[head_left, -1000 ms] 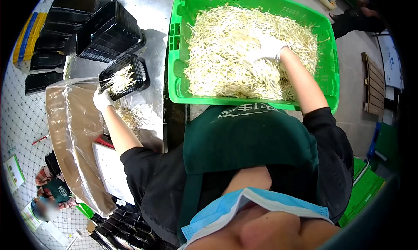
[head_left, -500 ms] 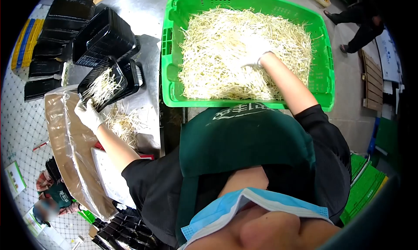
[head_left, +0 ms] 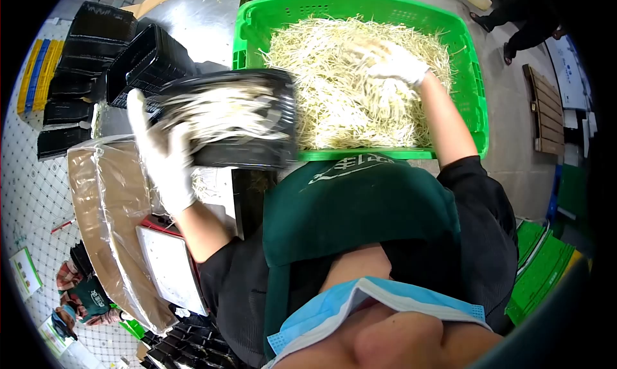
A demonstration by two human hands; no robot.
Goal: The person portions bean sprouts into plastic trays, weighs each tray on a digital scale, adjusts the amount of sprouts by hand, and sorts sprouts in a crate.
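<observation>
My left hand, in a white glove, grips the left end of a black tray with pale sprouts in it. The tray is raised and blurred, its right end near the green crate's left side. In the green crate lies a large heap of bean sprouts. My right hand, also gloved in white, rests on the heap at the right of its middle; its fingertips are blurred among the sprouts, so its grip is unclear.
Stacked black trays stand on the metal table. More black trays are at far left. A plastic-lined carton sits near a white scale. Loose sprouts lie on the table. People are at lower left and upper right.
My left hand has lifted the tray from beside the stack and carried it right, up toward the crate. My right hand has moved slightly over the sprouts. The person at upper right has shifted.
</observation>
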